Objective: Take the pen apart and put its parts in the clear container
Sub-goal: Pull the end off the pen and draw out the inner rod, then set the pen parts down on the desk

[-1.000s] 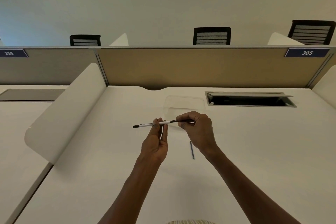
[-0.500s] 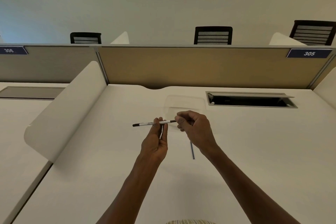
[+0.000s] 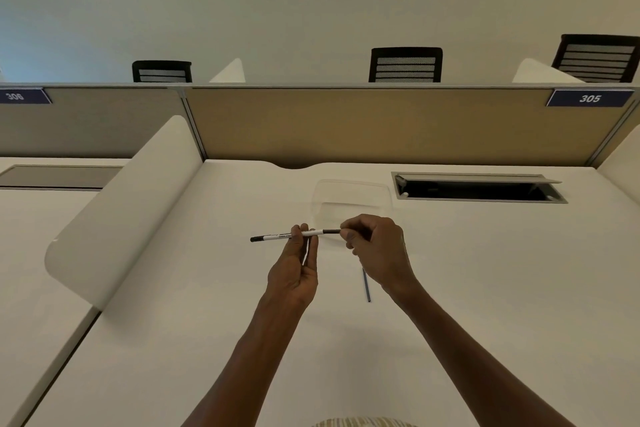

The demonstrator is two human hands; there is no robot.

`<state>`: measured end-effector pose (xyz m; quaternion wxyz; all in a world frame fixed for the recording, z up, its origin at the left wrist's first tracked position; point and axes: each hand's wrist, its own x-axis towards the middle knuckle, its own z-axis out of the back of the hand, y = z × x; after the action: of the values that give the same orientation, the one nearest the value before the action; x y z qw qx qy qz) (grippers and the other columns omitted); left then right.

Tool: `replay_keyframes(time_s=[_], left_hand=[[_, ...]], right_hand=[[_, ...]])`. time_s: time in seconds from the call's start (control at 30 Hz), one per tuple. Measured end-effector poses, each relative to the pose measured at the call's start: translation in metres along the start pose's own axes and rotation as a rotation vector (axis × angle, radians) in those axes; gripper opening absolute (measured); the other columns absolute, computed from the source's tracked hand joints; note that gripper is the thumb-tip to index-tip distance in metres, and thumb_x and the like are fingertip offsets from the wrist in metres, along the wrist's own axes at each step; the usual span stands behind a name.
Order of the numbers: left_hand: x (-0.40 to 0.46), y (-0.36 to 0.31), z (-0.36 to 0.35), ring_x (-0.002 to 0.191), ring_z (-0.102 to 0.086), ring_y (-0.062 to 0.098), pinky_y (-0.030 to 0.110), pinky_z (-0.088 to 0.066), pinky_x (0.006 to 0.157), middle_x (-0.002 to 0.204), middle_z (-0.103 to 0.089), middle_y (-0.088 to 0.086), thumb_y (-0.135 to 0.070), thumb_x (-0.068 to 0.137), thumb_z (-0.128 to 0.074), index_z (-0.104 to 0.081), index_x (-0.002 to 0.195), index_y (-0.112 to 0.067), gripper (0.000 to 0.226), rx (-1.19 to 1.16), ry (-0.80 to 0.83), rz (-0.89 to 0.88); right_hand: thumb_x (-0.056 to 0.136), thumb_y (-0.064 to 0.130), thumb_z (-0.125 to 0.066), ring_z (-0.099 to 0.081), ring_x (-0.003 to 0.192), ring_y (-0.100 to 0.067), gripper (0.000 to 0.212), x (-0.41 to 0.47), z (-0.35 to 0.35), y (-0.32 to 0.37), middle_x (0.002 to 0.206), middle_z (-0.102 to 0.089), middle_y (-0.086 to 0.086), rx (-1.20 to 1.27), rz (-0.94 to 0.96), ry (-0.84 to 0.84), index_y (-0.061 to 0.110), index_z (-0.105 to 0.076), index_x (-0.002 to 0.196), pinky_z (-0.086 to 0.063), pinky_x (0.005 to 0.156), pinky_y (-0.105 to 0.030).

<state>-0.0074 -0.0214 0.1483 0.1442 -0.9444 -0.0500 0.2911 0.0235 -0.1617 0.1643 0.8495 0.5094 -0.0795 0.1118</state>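
White desk (image 3: 485, 288) carried a clear container (image 3: 351, 196) at its far middle, just behind both hands. Left hand (image 3: 294, 274) had its grip pinched on the middle of the pen (image 3: 277, 236), held level above the desk; right hand (image 3: 377, 246) was closed on the pen's dark right end. Pen looked light, stiff, slick, so best held firmly at barrel and end piece; a thin rod (image 3: 366, 288) lay on the desk.

Two bare forearms, no sleeves, left hand (image 3: 294, 274) and right hand (image 3: 379, 248) without rings or watch
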Motion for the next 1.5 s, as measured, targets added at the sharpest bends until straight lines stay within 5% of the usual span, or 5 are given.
replay_keyframes(time_s=[0.53, 0.87, 1.1, 1.3, 1.5], left_hand=[[-0.002, -0.004, 0.010, 0.105, -0.067, 0.019, 0.031, -0.060, 0.075, 0.102, -0.072, 0.010, -0.013, 0.090, -0.064, -0.066, 0.103, 0.003, 0.021, -0.081, 0.042, 0.075], [-0.001, -0.010, 0.020, 0.104, -0.067, 0.019, 0.032, -0.059, 0.076, 0.118, -0.067, 0.011, -0.012, 0.091, -0.063, -0.066, 0.105, 0.005, 0.022, -0.099, 0.017, 0.100], [0.007, -0.020, 0.023, 0.121, -0.061, 0.018, 0.028, -0.050, 0.100, 0.122, -0.065, 0.010, -0.011, 0.090, -0.063, -0.062, 0.114, 0.005, 0.028, -0.077, -0.022, 0.087], [0.015, -0.021, 0.030, 0.114, -0.064, 0.020, 0.033, -0.059, 0.078, 0.114, -0.069, 0.012, -0.011, 0.089, -0.065, -0.064, 0.109, 0.006, 0.027, -0.082, -0.040, 0.111], [0.022, -0.020, 0.038, 0.110, -0.066, 0.021, 0.031, -0.056, 0.090, 0.108, -0.071, 0.012, -0.009, 0.086, -0.066, -0.065, 0.107, 0.006, 0.026, -0.084, -0.072, 0.107]], right_hand=[[0.085, -0.006, -0.065, -0.071, 0.066, -0.022, 0.014, -0.004, 0.001, -0.018, 0.075, -0.073, -0.014, 0.263, -0.241, -0.074, 0.004, -0.074, 0.089, -0.060, 0.070, -0.027], [0.078, 0.007, -0.070, -0.067, 0.068, -0.012, 0.011, -0.012, -0.018, -0.061, 0.070, -0.071, 0.006, -0.048, -0.357, -0.017, 0.016, -0.076, 0.075, -0.049, 0.059, -0.019], [0.078, 0.006, -0.064, -0.068, 0.083, -0.026, 0.014, -0.012, -0.047, -0.090, 0.086, -0.074, -0.006, -0.192, -0.466, 0.016, 0.006, -0.074, 0.087, -0.055, 0.075, -0.036], [0.078, 0.004, -0.061, -0.062, 0.065, -0.025, 0.012, -0.019, -0.068, -0.105, 0.067, -0.070, -0.007, -0.310, -0.383, -0.022, 0.006, -0.066, 0.067, -0.037, 0.058, -0.026], [0.083, 0.005, -0.061, -0.062, 0.072, -0.031, 0.012, -0.024, -0.078, -0.116, 0.070, -0.069, -0.013, -0.405, -0.314, 0.069, 0.002, -0.066, 0.073, -0.048, 0.067, -0.037]])
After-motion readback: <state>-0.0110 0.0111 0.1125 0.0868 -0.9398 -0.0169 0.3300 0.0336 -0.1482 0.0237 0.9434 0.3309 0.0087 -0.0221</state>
